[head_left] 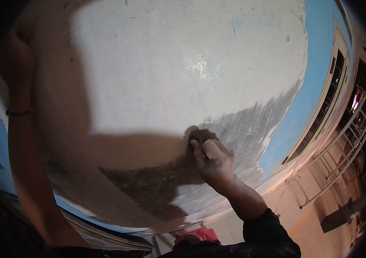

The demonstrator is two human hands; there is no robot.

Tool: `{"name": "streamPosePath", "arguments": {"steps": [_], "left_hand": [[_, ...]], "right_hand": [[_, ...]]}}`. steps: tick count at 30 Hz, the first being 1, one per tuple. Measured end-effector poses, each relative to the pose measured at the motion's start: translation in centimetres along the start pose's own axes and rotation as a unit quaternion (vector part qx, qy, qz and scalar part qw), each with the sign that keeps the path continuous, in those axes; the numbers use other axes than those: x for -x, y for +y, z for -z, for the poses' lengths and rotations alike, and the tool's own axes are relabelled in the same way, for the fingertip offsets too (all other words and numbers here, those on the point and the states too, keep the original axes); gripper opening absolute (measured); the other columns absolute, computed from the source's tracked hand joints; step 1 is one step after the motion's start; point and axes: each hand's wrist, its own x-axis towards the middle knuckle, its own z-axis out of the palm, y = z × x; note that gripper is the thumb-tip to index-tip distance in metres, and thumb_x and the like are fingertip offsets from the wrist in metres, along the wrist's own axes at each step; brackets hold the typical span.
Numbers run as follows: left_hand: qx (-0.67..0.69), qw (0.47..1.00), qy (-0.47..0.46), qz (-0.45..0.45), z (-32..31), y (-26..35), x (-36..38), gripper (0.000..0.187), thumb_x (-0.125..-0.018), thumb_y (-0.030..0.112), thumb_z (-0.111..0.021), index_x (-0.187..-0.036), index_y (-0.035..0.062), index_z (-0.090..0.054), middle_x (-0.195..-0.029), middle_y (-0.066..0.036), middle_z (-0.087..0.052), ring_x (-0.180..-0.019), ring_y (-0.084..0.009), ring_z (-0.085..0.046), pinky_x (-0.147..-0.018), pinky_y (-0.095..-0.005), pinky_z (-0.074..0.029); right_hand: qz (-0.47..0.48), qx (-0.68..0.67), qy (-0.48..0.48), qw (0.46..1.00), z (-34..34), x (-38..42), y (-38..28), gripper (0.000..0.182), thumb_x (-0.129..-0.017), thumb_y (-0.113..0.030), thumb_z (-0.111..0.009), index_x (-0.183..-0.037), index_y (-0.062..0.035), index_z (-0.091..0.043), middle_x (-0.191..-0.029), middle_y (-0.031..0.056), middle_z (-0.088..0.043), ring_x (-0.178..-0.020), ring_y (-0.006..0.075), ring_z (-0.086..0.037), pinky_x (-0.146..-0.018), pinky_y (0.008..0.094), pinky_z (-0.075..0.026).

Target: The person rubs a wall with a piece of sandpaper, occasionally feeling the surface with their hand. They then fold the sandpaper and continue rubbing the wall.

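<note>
My right hand [217, 165] is closed at the wall, its fingers curled round something small and mostly hidden with a thin edge. It meets the wall where the white coat [148, 77] borders a grey, streaked patch [245, 129]. The fingers and back of this hand look dusty. My left hand [17, 64] is raised at the far left, in deep shadow near the wall. Its fingers are too dark to make out. A thin dark band [19, 112] circles the left wrist.
Blue paint [284, 133] with a ragged edge borders the pale area on both sides. At the right are a framed window opening [321, 107] and a metal ladder-like frame [342, 148]. Something red [198, 234] shows below, near my dark sleeve [267, 232].
</note>
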Motion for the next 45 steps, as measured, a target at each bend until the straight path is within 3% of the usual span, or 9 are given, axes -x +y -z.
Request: {"name": "streamPosePath", "arguments": {"steps": [6, 9, 14, 20, 24, 30, 33, 42, 45], "left_hand": [[0.027, 0.999, 0.019, 0.0, 0.2, 0.1, 0.5, 0.017, -0.084, 0.013, -0.052, -0.096, 0.0114, -0.063, -0.092, -0.008, -0.065, -0.084, -0.0259, -0.063, -0.072, -0.0352, -0.048], [0.036, 0.999, 0.012, 0.005, 0.8, 0.6, 0.5, 0.016, -0.084, 0.011, -0.052, -0.095, 0.0103, -0.062, -0.09, -0.009, -0.065, -0.081, -0.0262, -0.063, -0.07, -0.0363, -0.048], [0.086, 0.996, 0.03, 0.021, 1.2, 2.0, 0.0, 0.021, -0.091, 0.017, -0.039, -0.085, 0.01, -0.057, -0.079, -0.008, -0.064, -0.073, -0.0291, -0.061, -0.064, -0.0382, -0.046], [0.253, 0.936, -0.068, 0.235, 3.4, 4.3, -0.6, 0.055, -0.097, 0.038, -0.019, -0.072, 0.0078, -0.058, -0.074, -0.01, -0.061, -0.072, -0.0302, -0.06, -0.069, -0.0381, -0.043], [0.25, 0.951, -0.043, 0.179, 1.5, 2.7, 0.1, 0.055, -0.096, 0.039, -0.02, -0.075, 0.0062, -0.06, -0.074, -0.011, -0.061, -0.071, -0.0281, -0.059, -0.068, -0.0369, -0.043], [0.212, 0.965, -0.043, 0.151, 0.6, 1.8, 0.4, 0.058, -0.096, 0.041, -0.02, -0.076, 0.0049, -0.061, -0.074, -0.01, -0.061, -0.071, -0.0263, -0.059, -0.067, -0.0366, -0.043], [0.209, 0.963, -0.072, 0.154, -0.1, 1.0, 0.7, 0.058, -0.096, 0.04, -0.02, -0.074, 0.005, -0.06, -0.074, -0.01, -0.061, -0.071, -0.0266, -0.059, -0.067, -0.037, -0.044], [0.173, 0.976, -0.074, 0.114, -1.0, 0.4, 0.9, 0.051, -0.096, 0.036, -0.023, -0.074, 0.0064, -0.057, -0.073, -0.011, -0.062, -0.072, -0.0323, -0.059, -0.067, -0.0409, -0.043], [0.172, 0.974, -0.087, 0.118, -1.2, 0.4, 0.9, 0.051, -0.096, 0.036, -0.023, -0.074, 0.0063, -0.057, -0.073, -0.011, -0.062, -0.072, -0.0321, -0.059, -0.067, -0.041, -0.043]], "right_hand": [[-0.055, 0.059, -0.007, 0.997, 0.5, -1.7, -1.2, 0.019, -0.078, -0.006, -0.064, -0.065, -0.0074, -0.049, -0.069, 0.0075, -0.057, -0.063, 0.0211, -0.059, -0.046, 0.0326, -0.046], [-0.043, -0.009, 0.004, 0.999, -0.2, 0.8, -0.4, 0.014, -0.08, -0.008, -0.063, -0.069, -0.0073, -0.053, -0.071, 0.0086, -0.058, -0.06, 0.0237, -0.059, -0.048, 0.0344, -0.046], [-0.164, -0.013, -0.057, 0.985, 1.2, 1.0, -0.9, 0.014, -0.083, -0.017, -0.062, -0.08, -0.0049, -0.056, -0.069, 0.0123, -0.059, -0.057, 0.028, -0.059, -0.052, 0.034, -0.047], [-0.219, -0.095, -0.046, 0.97, 2.0, 2.5, -0.8, 0.021, -0.083, -0.023, -0.063, -0.083, -0.0028, -0.056, -0.074, 0.0138, -0.063, -0.064, 0.0279, -0.064, -0.055, 0.0305, -0.048], [-0.238, -0.148, -0.076, 0.957, 3.4, 2.8, -0.2, 0.016, -0.084, -0.01, -0.061, -0.082, 0.0048, -0.055, -0.085, 0.0147, -0.067, -0.084, 0.0173, -0.066, -0.069, 0.0267, -0.05], [-0.212, -0.018, -0.106, 0.971, 4.7, 1.7, 0.0, 0.016, -0.082, -0.016, -0.062, -0.081, -0.0021, -0.054, -0.076, 0.0176, -0.063, -0.07, 0.0361, -0.062, -0.056, 0.0389, -0.05], [-0.197, 0.007, -0.118, 0.973, 4.1, 1.8, 0.6, 0.016, -0.083, -0.018, -0.059, -0.086, -0.0041, -0.051, -0.073, 0.0176, -0.062, -0.067, 0.039, -0.06, -0.055, 0.043, -0.049], [-0.123, 0.059, -0.054, 0.989, 3.0, 3.0, 0.1, 0.02, -0.085, -0.022, -0.057, -0.091, -0.0064, -0.046, -0.081, 0.0155, -0.059, -0.063, 0.0379, -0.059, -0.05, 0.0453, -0.049], [-0.171, 0.036, -0.084, 0.981, 3.1, 3.0, -0.3, 0.021, -0.084, -0.016, -0.059, -0.1, -0.0041, -0.052, -0.09, 0.0127, -0.065, -0.076, 0.0332, -0.062, -0.06, 0.0392, -0.052]]}}
